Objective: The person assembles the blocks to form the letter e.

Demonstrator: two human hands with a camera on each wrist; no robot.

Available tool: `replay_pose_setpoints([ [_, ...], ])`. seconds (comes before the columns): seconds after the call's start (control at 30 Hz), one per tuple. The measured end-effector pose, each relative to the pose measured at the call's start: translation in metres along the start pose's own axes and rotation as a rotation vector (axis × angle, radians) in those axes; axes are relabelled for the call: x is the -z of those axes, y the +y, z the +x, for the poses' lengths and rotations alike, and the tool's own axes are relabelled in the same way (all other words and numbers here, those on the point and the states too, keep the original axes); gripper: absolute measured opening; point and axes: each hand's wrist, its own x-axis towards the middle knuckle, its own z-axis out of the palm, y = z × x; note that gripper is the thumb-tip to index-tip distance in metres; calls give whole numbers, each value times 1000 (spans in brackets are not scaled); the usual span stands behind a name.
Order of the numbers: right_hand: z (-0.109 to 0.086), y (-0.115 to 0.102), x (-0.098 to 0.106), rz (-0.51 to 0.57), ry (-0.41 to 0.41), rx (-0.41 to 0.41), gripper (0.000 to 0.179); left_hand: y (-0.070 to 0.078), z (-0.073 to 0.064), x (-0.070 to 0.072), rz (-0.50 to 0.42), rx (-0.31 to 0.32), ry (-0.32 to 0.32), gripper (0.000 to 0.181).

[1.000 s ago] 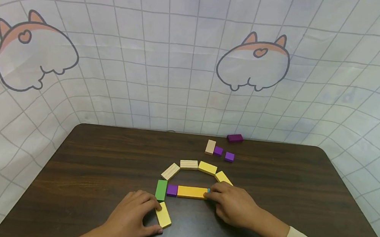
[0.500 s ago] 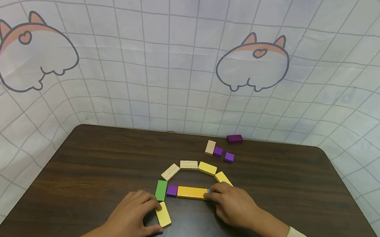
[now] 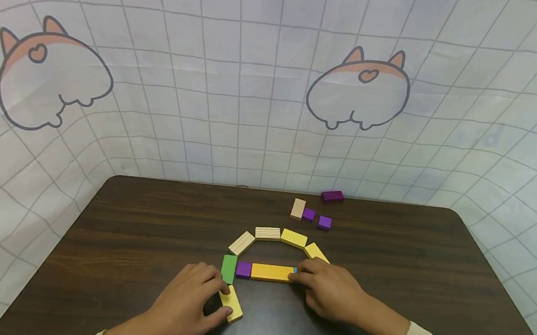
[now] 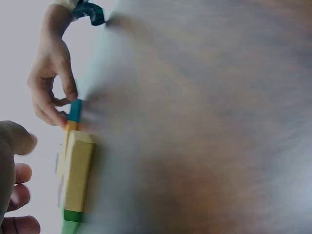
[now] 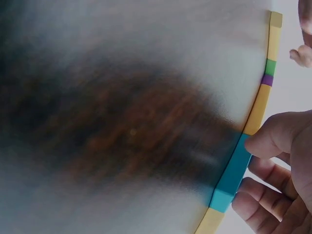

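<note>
A yellow block (image 3: 234, 304) lies slanted at the lower left end of a curve of blocks, against a green block (image 3: 228, 269). My left hand (image 3: 189, 303) hovers over it with relaxed fingers; in the left wrist view its fingertips are apart from the yellow block. My right hand (image 3: 334, 292) holds a blue block (image 5: 234, 168) with its thumb and fingertips. That block is mostly hidden by the hand in the head view. From the blue block, a long orange-yellow block (image 3: 272, 273) and a purple block (image 3: 243, 270) run in a line to the green one.
Two plain wood blocks (image 3: 267, 234) and two yellow blocks (image 3: 293, 238) form the arch behind the line. Farther back lie a plain wood block (image 3: 298, 208), two small purple blocks (image 3: 324, 222) and a dark purple block (image 3: 332, 196) by the table's back edge (image 3: 189, 183).
My left hand has shifted and lifted slightly, and its thumb now overlaps the yellow block's near end in the head view. The right hand and the blocks stay in place.
</note>
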Motion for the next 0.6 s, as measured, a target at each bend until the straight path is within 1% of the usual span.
replay_pose_setpoints([
  [0.1,0,0,0,-1,2,-3,40,-3,11,3,-9,-33,9,21],
  [0.23,-1,-1,1,3,4,-1,41,-6,27,5,0,-53,-14,20],
  [0.4,0,-1,1,6,-11,-4,41,-9,48,1,38,-67,-33,22],
  [0.5,0,0,1,5,-24,-12,40,-9,60,-3,45,-61,-61,21],
  [0.6,0,0,1,4,-30,-19,40,-7,71,-7,46,-59,-108,20],
])
